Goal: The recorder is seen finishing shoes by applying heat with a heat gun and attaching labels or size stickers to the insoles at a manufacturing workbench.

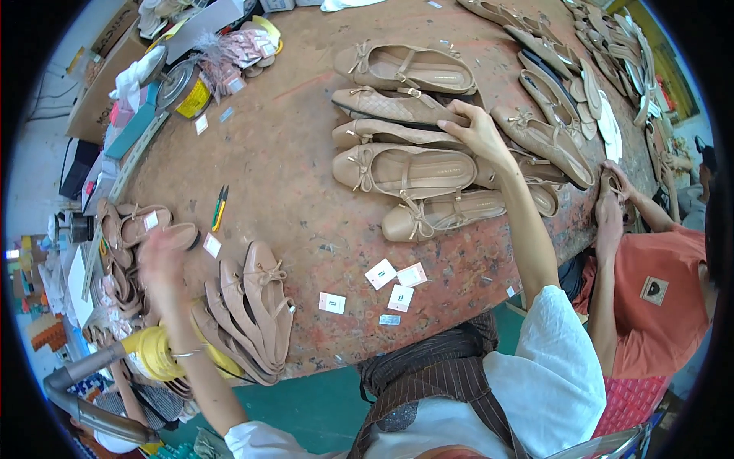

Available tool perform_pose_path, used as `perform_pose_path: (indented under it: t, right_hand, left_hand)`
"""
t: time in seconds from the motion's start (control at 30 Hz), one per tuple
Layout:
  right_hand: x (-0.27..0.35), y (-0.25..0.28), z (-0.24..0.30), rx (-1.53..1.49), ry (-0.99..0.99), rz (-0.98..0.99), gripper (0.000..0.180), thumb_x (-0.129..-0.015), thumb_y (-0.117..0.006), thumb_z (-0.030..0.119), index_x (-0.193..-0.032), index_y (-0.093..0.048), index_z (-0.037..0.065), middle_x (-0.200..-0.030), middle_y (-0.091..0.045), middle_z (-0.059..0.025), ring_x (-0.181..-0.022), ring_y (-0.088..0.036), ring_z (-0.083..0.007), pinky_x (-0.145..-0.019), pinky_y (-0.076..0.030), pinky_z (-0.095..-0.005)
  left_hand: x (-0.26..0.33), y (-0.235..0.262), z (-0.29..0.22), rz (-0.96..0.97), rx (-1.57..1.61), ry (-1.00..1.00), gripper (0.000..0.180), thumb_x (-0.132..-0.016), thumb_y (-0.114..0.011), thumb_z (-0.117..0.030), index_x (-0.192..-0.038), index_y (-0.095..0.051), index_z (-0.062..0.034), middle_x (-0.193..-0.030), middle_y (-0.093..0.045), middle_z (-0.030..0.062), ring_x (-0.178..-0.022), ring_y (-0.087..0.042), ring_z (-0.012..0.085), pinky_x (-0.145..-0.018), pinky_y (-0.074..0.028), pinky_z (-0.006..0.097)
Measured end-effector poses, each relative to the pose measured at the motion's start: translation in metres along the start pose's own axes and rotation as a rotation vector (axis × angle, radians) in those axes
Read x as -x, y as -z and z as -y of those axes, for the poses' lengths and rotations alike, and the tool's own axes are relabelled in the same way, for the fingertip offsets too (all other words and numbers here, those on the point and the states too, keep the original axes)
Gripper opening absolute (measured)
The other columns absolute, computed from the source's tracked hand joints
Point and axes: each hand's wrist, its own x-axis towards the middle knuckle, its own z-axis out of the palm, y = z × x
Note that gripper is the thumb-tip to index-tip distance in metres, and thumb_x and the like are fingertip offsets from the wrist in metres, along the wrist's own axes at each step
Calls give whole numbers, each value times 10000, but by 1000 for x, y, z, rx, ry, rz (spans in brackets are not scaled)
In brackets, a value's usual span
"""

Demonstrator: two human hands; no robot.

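Observation:
My right hand [480, 136] pinches the heel end of a beige quilted ballet flat [382, 105], which lies tilted on its side in a row of shoes. Just above it in the row sits a beige strapped flat [409, 65], and below is another flat with a bow and strap [413, 170]. Over on the left, my left hand [162, 260] is smeared by motion, so its fingers cannot be read. It is close to several beige shoes [141, 222] at the table's left side. Nearby, more beige flats [264, 287] stand packed side by side at the front edge.
White paper tags [332, 303] lie on the worn brown table [306, 229]. Two pens [220, 208] rest left of centre. A round tin [183, 90] and boxes crowd the back left. At right, a person in an orange shirt [657, 283] handles a shoe [610, 187].

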Motion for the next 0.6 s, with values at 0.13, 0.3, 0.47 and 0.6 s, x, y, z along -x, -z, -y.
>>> perform_pose_path:
  t: [0.13, 0.3, 0.47, 0.6]
  right_hand:
    - [-2, -3, 18, -361, 15, 65, 198, -820, -741, 121, -740, -571, 60, -724, -514, 65, -741, -445, -46, -745, -365, -224]
    - [25, 25, 57, -757, -58, 72, 169, -829, -735, 94, -747, -590, 70, -998, -665, -12, -801, -533, -53, -790, -387, -227]
    - [64, 18, 74, -298, 554, 87, 203, -734, -753, 16, -707, -555, 53, -1536, -335, -186, -1172, -548, -165, -908, -428, -270]
    - [67, -15, 48, -26, 447, 163, 216, -690, -770, 47, -710, -558, 10, -1418, -472, -211, -1311, -457, -353, -1048, -366, -409]
  left_hand:
    - [82, -159, -13, 738, 608, 630, 491, -934, -580, -126, -1345, -415, 87, -1340, -506, 250, -1260, -501, 353, -1091, -410, 465]
    - [94, -279, 19, 512, 1025, 1082, 380, -929, -565, -65, -1228, -395, 94, -1355, -376, 280, -1260, -449, 426, -1095, -400, 524]
    - [79, -314, 36, 436, 784, 1082, 166, -956, -524, -125, -1072, -510, -7, -1058, -528, 148, -986, -603, 315, -895, -539, 452]
    - [76, -317, 58, 503, 766, 1053, 152, -934, -529, -184, -989, -513, -43, -941, -538, 84, -742, -652, 243, -608, -539, 359]
